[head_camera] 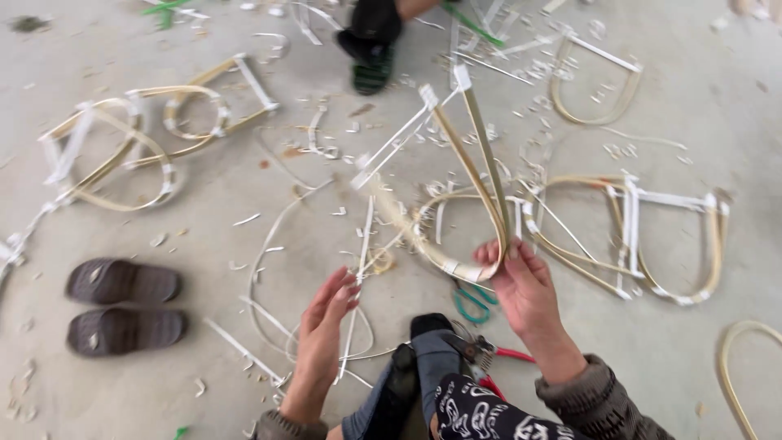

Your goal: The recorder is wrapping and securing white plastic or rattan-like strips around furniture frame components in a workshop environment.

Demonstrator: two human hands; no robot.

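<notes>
My right hand [525,285] grips the bent end of a U-shaped bamboo frame [476,175] bound with white strip; its two arms rise up and away to a white crossbar [403,134]. My left hand [326,318] hangs open just below and left of the frame, fingers spread, holding nothing, close to a thin white strip [358,269] that trails down from the frame. My knee in dark trousers [436,358] sits between the hands.
Finished bamboo loops lie at the left [122,147], right [652,236] and top right [595,85]. Grey slippers [122,305] sit at the left. Teal-handled scissors [472,303] and red-handled pliers [497,354] lie by my knee. Another person's foot [371,49] is at the top. Shavings litter the concrete floor.
</notes>
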